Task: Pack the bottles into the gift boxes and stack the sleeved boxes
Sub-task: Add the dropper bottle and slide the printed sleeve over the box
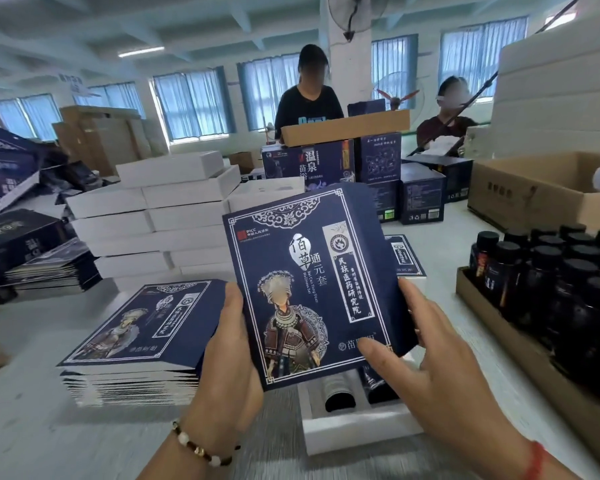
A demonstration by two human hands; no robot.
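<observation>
A dark blue sleeve [312, 285], opened into a box shape, is held upright above a white box [357, 427] that sits on the near table [49, 438]. The sleeve's front has a white ornate border, a floral crest at the top and a picture of a figure in a silver headdress and embroidered dress. Readable writing includes "PICC" by a red square, large characters "佰草通元套", small Latin text that looks like "Bai Cao Tong Yuan Wellness Set", and a framed column "民族医药研究院".

Two dark bottles [340, 396] lie side by side in the white box, partly hidden under the sleeve.

The left hand [227, 362] grips the sleeve's left edge, thumb on the front. The right hand [440, 368] holds the right side, thumb lying across the lower front and fingers curled behind.

To the left lies a stack of flat sleeves [136, 344]. Far left, white boxes [160, 216] are piled. At right, a cardboard tray [499, 337] holds black-capped bottles [551, 271].
</observation>
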